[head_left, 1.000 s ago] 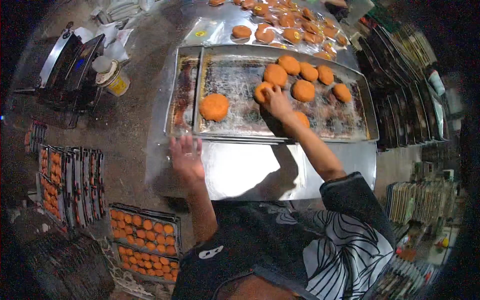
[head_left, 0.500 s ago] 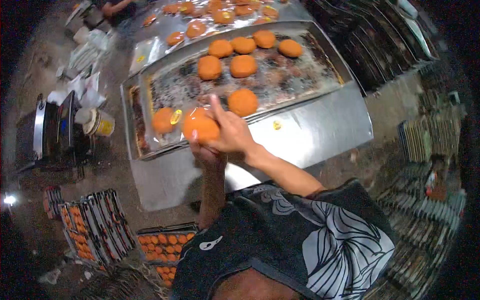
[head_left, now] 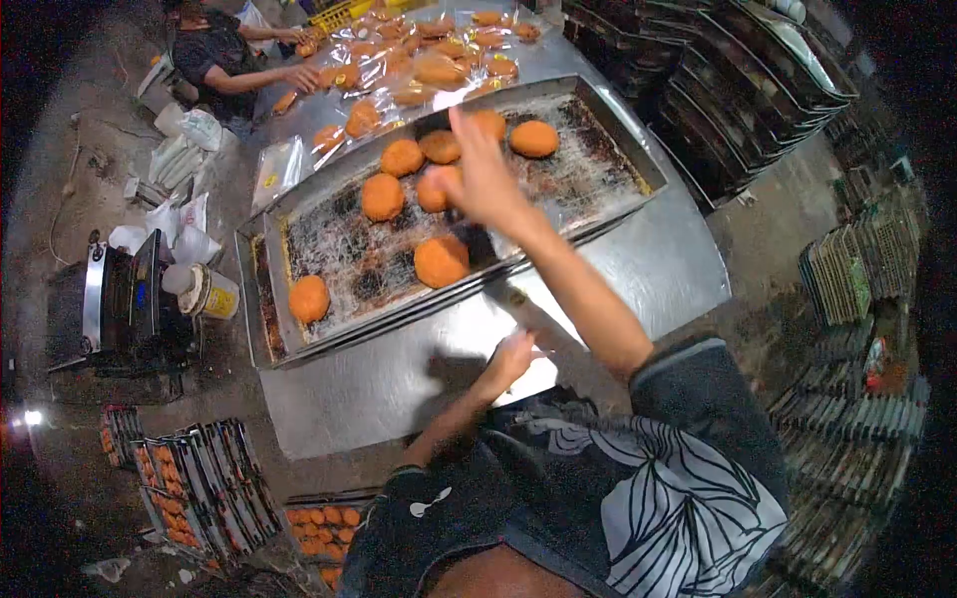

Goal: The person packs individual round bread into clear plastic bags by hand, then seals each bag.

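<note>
My right hand [head_left: 486, 189] is over the metal tray [head_left: 344, 337], fingers stretched out and thumb apart, holding nothing visible. It partly covers round orange buns near the tray's middle. One bun [head_left: 441, 261] lies just below it, another [head_left: 309, 298] at the tray's left end, and one [head_left: 534, 140] towards the right. My left hand [head_left: 512, 363] is closed above the steel table [head_left: 648, 274], close to my shirt; a small pale thing shows at its fingertips, too small to make out. A small yellow label [head_left: 517, 297] lies between my hands.
Bagged buns [head_left: 439, 68] lie across the far table, by a yellow crate [head_left: 344, 14]. A co-worker's hand [head_left: 299, 76] reaches among them. A clear plastic stack [head_left: 279, 171] lies beside the tray. Stacked dark trays [head_left: 748, 90] stand at the right, a bucket [head_left: 214, 296] at the left.
My hands have parted and the bagged bun is out of them. My right hand moved up over the tray, my left down towards my shirt. The view shifted, showing more of the co-worker.
</note>
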`<state>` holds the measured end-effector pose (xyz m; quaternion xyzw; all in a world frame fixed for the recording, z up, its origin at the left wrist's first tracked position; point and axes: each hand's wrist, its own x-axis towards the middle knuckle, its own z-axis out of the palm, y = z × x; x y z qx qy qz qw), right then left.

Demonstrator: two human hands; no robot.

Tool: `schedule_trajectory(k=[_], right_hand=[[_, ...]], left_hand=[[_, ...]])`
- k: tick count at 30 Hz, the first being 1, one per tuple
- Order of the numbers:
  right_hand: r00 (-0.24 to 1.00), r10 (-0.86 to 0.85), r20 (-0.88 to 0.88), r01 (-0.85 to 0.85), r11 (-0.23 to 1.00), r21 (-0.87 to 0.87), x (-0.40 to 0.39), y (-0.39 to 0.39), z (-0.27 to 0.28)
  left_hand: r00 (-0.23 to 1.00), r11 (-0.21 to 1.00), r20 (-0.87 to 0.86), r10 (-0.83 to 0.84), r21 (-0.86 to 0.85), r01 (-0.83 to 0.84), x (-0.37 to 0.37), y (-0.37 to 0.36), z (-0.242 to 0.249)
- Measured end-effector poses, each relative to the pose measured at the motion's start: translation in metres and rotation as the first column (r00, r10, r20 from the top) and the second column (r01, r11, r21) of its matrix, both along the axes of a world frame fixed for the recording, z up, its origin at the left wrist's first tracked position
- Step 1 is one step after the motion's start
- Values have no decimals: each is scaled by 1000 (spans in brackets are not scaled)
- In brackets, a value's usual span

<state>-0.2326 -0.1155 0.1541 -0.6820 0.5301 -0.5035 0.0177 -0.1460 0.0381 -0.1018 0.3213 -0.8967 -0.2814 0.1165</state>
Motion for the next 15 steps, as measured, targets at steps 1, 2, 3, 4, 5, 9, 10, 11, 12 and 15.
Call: schedule_trajectory(k=[1, 2, 3, 4, 5, 9, 10, 11, 12, 15], right_hand=[[991, 112, -72, -111, 994, 8, -8, 23, -22], [973, 224, -55, -216, 969, 122, -18, 53, -49], [940, 225, 257, -320, 840, 438, -27, 95, -75], [917, 130, 378, -377, 594, 710, -40, 131, -94], [878, 94, 468, -450, 491, 746, -53, 165, -160], [924, -21, 382, -319, 511, 799, -52, 206, -163], [909, -35, 414, -309, 612, 728, -50, 200, -158], [871, -1, 491, -398, 583, 708, -55, 200, -153], [825, 27, 565, -483, 553, 678, -58, 203, -151], [769, -130, 626, -446, 592, 671, -50, 228, -160]], left_hand=[[999, 997, -12, -38, -73, 37, 0, -4, -16], [959, 982, -276, -59, -191, 5, 0, -11, -29], [974, 991, -216, -63, -133, 34, 7, -14, -43], [986, 997, -157, -64, -63, 55, 14, -16, -44], [961, 982, -268, 65, 191, -13, 16, -20, -14], [817, 586, -308, 488, 809, -45, 5, -8, 47], [786, 563, -327, 524, 826, -31, -2, -6, 69], [845, 636, -290, 450, 768, -76, 0, -12, 61], [870, 602, -242, 429, 795, -76, 3, -14, 55], [749, 413, -274, 603, 911, 1, 2, -5, 68]])
